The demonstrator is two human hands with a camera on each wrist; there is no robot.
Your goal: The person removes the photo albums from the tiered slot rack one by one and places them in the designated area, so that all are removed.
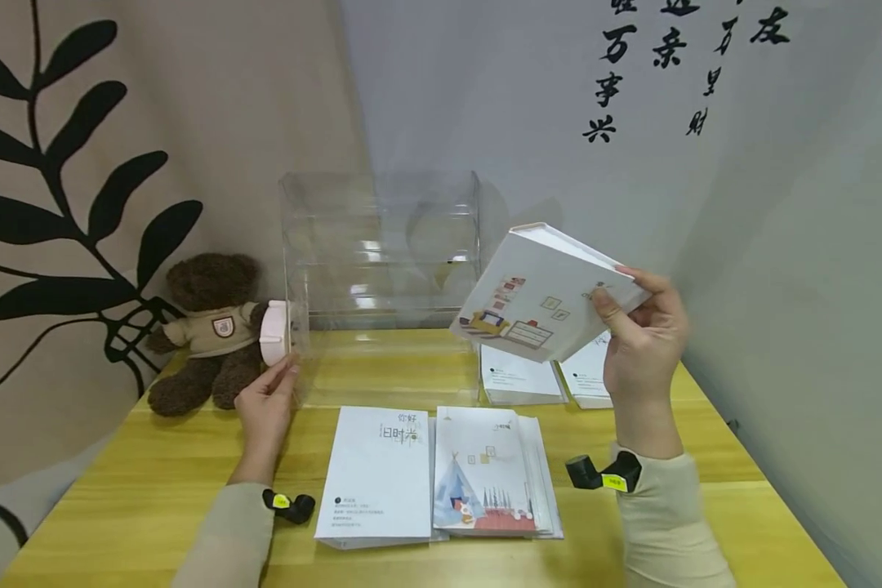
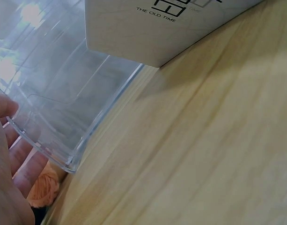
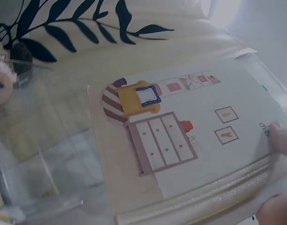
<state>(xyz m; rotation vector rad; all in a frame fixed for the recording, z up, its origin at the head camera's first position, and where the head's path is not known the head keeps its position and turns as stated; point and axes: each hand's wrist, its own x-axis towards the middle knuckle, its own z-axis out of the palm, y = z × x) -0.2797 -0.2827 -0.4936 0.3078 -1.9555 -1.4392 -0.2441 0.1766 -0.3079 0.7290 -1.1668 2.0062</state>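
My right hand (image 1: 645,359) holds a white picture-covered book (image 1: 536,294) by one end, thumb on the cover and fingers behind. The book is tilted in the air, partly in front of a clear plastic rack (image 1: 389,245). In the right wrist view, the cover shows a printed chest of drawers and a yellow armchair. My left hand (image 1: 267,400) grips the rack's near left edge. In the left wrist view, the thumb is on one side of the clear plastic (image 2: 68,93) and the fingers show through from the other.
A white book (image 1: 378,474) and an illustrated stack (image 1: 481,474) lie at the table's front. More white books (image 1: 522,376) lie behind, right of the rack. A brown teddy bear (image 1: 213,343) sits left, beside a pink object (image 1: 274,332). Walls bound the table (image 1: 154,490).
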